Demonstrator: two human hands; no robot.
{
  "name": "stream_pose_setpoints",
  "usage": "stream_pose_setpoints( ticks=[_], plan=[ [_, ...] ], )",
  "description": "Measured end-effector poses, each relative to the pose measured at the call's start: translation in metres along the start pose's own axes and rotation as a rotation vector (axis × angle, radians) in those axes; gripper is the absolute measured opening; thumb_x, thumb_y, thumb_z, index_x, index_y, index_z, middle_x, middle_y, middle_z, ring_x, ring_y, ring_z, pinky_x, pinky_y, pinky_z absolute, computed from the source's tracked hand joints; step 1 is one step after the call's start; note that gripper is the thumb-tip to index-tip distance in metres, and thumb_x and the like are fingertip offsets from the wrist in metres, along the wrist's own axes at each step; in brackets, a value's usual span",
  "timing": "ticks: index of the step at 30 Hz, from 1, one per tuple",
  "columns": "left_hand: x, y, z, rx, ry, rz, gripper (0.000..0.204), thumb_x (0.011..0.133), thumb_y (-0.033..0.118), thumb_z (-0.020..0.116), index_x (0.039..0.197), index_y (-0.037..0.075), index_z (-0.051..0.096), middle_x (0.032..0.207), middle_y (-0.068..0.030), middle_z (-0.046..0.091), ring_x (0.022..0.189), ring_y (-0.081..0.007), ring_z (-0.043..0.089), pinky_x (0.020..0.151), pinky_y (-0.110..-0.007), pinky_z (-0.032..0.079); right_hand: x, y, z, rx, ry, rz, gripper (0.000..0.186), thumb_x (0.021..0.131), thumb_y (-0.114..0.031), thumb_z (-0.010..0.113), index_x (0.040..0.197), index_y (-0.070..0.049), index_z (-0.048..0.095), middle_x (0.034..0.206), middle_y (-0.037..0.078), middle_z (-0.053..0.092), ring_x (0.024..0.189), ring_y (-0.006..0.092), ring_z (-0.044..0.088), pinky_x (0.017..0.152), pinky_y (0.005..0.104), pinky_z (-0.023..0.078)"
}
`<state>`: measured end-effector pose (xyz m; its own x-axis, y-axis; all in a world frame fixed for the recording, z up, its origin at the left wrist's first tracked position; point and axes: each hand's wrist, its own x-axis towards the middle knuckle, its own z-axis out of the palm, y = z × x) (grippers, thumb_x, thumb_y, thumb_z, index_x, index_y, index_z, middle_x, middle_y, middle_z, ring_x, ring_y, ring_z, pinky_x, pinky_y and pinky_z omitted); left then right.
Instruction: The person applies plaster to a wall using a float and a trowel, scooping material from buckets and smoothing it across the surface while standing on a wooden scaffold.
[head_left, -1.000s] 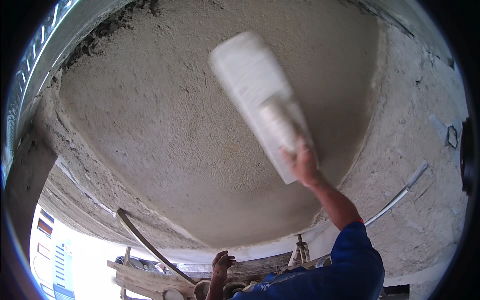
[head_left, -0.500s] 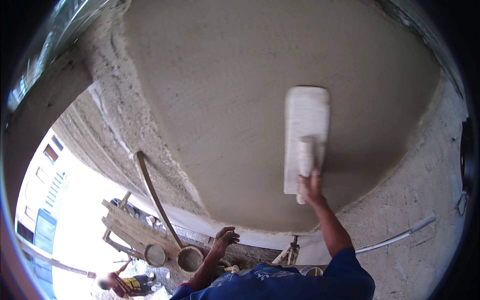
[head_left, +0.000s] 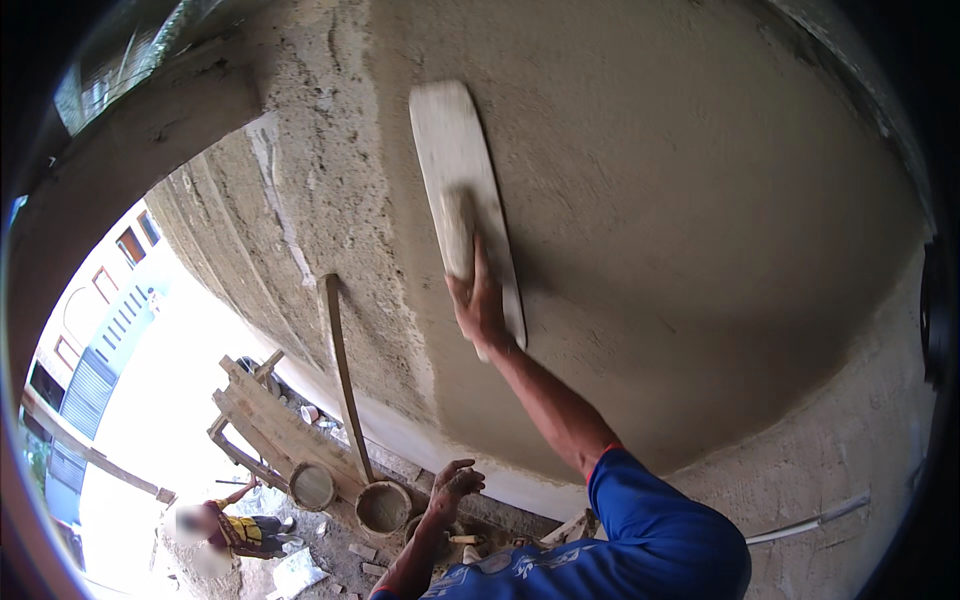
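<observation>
My right hand (head_left: 481,308) is wrapped around the handle of a long, pale plastering float (head_left: 455,130). The float lies against the wall, tilted a little, near the left border of a patch of smooth, wet plaster (head_left: 640,200). Left of it the wall is rough and speckled (head_left: 330,120). Low in front of my body, my left hand (head_left: 457,487) is raised off the wall, smeared with mortar, its fingers bent but apart and nothing seen in them.
A long wooden strip (head_left: 343,370) leans on the wall at the left. Below stand a plank scaffold (head_left: 265,420) and two round buckets, one nearer (head_left: 383,508) and one farther (head_left: 312,487). Another person (head_left: 240,530) is on the ground at lower left. A pale pipe (head_left: 810,522) runs along the right.
My right hand has swept the float leftward and upward across the plaster, and the float now leans the other way. My view has shifted; my left hand stays low and raised.
</observation>
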<state>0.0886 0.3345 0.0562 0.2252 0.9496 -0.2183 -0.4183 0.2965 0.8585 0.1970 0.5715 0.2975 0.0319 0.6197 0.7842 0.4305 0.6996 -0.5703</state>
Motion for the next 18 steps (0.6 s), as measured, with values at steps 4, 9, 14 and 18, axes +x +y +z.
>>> stream_pose_setpoints(
  ticks=[4, 9, 14, 18],
  plan=[
    [-0.029, -0.007, -0.027, -0.025, 0.060, 0.033, 0.047, 0.093, 0.031, 0.059, 0.123, -0.003, 0.049, 0.097, -0.0129, 0.067, 0.085, -0.0206, 0.065, 0.080, -0.033, 0.052, -0.116, 0.080, 0.031, 0.103, -0.151, 0.092, 0.075, 0.090, -0.009, 0.060, 0.148, -0.002, 0.014, 0.143, 0.028, 0.037, 0.128, 0.0398, 0.043, 0.104, 0.0414, 0.039],
    [-0.067, 0.008, -0.055, -0.077, 0.195, 0.043, 0.042, 0.093, 0.029, 0.058, 0.120, -0.003, 0.051, 0.095, -0.0119, 0.066, 0.086, -0.0213, 0.065, 0.080, -0.034, 0.053, -0.092, 0.073, 0.053, 0.085, -0.081, -0.018, 0.073, 0.090, -0.010, 0.061, 0.148, -0.003, 0.018, 0.142, 0.028, 0.038, 0.125, 0.0404, 0.045, 0.101, 0.0420, 0.040],
    [-0.051, 0.009, -0.074, -0.097, 0.247, 0.087, 0.040, 0.091, 0.028, 0.061, 0.121, 0.002, 0.052, 0.092, -0.0153, 0.066, 0.080, -0.0261, 0.067, 0.074, -0.040, 0.057, 0.072, -0.025, 0.069, 0.206, 0.061, -0.103, 0.075, 0.089, -0.011, 0.062, 0.147, 0.001, 0.017, 0.134, 0.029, 0.045, 0.124, 0.0383, 0.048, 0.103, 0.0409, 0.041],
    [-0.027, 0.021, -0.046, -0.179, 0.166, 0.156, 0.051, 0.090, 0.033, 0.065, 0.123, -0.003, 0.049, 0.087, -0.0135, 0.065, 0.077, -0.0209, 0.064, 0.076, -0.034, 0.053, 0.159, -0.086, 0.050, 0.159, 0.201, -0.189, 0.074, 0.087, -0.009, 0.063, 0.147, 0.001, 0.020, 0.130, 0.031, 0.048, 0.118, 0.0421, 0.051, 0.099, 0.0435, 0.043]
  ],
)
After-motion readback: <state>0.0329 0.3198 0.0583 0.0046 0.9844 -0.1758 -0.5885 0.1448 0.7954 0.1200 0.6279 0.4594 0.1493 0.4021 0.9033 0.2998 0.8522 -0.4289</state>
